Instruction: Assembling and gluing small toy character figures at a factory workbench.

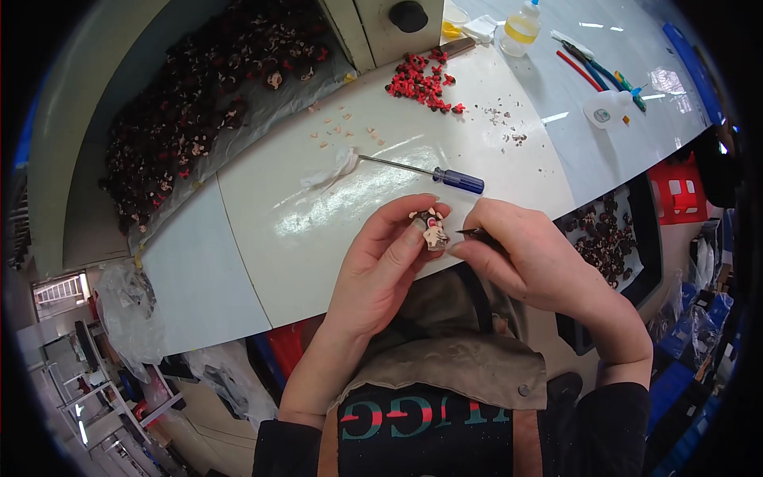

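Note:
My left hand (389, 258) pinches a small figurine (435, 235) between thumb and fingers, just above the near edge of the table. The figurine has a pale body, a dark top and a spot of red. Close to its right side, my right hand (520, 250) grips a thin dark pointed tool (472, 233), its tip near the figurine; most of the tool is hidden by the fingers, so its kind is unclear. Beyond both hands lies a screwdriver (458, 180) with a blue handle, its shaft reaching a crumpled white cloth (338, 167).
A big heap of dark figurine parts (207, 103) fills the far-left bin. Red-and-black pieces (421, 83) and small beige bits (342, 127) lie on the table (262, 207). Two squeeze bottles (520, 32) and pliers (584, 63) stand far right. A black tray (650, 226) holds parts.

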Tool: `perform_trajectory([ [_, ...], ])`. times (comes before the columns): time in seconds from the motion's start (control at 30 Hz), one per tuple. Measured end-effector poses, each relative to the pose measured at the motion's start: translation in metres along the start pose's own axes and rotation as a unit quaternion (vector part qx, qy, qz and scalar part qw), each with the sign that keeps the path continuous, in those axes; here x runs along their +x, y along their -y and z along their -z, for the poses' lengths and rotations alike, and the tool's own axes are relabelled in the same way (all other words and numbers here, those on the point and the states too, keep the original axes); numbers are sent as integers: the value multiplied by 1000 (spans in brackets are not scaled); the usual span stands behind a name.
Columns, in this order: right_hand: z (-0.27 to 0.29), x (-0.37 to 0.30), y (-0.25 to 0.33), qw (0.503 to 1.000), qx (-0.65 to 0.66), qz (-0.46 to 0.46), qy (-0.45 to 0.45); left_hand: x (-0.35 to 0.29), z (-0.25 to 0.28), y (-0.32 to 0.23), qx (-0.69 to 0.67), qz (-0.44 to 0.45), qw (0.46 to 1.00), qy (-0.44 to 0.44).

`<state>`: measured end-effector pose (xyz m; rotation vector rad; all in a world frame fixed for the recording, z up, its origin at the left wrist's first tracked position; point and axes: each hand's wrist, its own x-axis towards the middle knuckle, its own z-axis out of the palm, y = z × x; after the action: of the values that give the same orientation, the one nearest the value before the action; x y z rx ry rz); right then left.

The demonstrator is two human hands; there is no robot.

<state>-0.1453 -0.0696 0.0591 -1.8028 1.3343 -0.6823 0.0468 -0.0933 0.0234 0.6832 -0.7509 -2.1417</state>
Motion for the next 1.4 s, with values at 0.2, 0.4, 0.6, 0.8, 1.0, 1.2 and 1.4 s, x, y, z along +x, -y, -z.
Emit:
perform_trajectory([
  [0.2, -2, 2, 3, 998, -56, 28, 3, -2, -2, 1, 30, -13, 999, -3],
  [0.4, -9, 2, -1, 997, -74, 32, -10, -2, -1, 5, 52, -32, 998, 4],
  [0.6, -9, 1, -1, 993, -110, 31, -14, -3, 0, 6, 103, -50, 993, -17],
  [0.8, -7, 2, -2, 988, -152, 33, 1, -4, -1, 7, 131, -67, 989, -23],
  [1.0, -7, 2, -3, 987, -156, 43, 21, -5, -3, 7, 138, -71, 988, -24],
  [1.2, -8, 3, -7, 988, -144, 54, 18, -5, -4, 10, 147, -90, 985, -27],
  [1.4, -10, 4, -10, 989, -141, 52, 3, -4, -1, 12, 158, -111, 981, -22],
])
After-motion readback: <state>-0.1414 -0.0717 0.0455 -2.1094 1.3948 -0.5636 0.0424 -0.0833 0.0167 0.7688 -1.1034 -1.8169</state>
